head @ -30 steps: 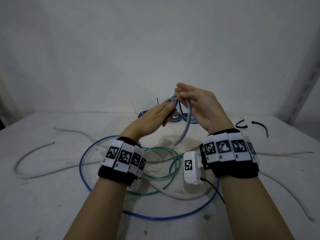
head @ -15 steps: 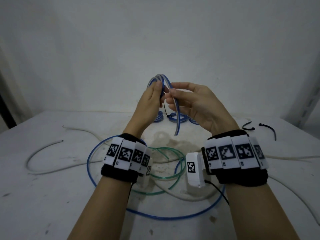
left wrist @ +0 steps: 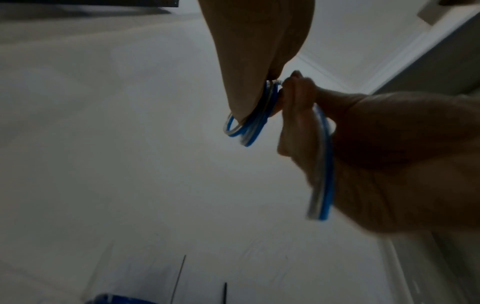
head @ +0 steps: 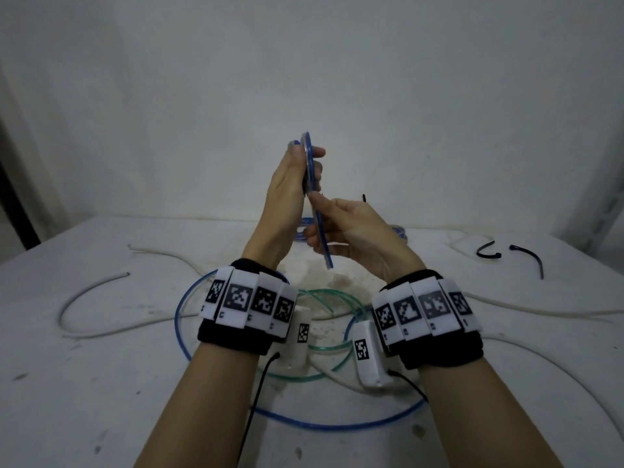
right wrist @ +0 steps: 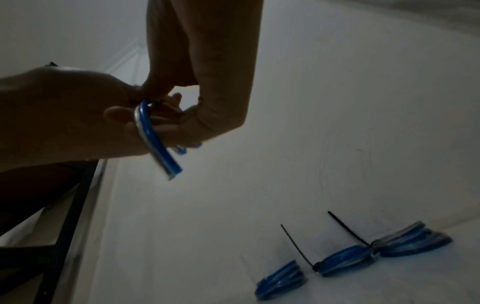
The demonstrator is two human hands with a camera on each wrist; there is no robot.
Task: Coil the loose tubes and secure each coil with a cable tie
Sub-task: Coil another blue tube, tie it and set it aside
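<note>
Coil of blue translucent tube [head: 312, 184] pinched upright by left hand [head: 290, 184]; right hand [head: 351, 228] gripping its lower strands. Advise flattening loops, then cinching black cable tie [head: 365, 198] snug.

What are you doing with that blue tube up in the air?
A person is holding a small coil of blue tube up above the table. The left hand grips the top of the coil, and the right hand holds it lower down, where a black cable tie pokes up. Some finished blue coils, tied with black ties, lie at the back. A loose blue tube, a green tube and white tubes still lie uncoiled on the table, with spare ties at the right.
</note>
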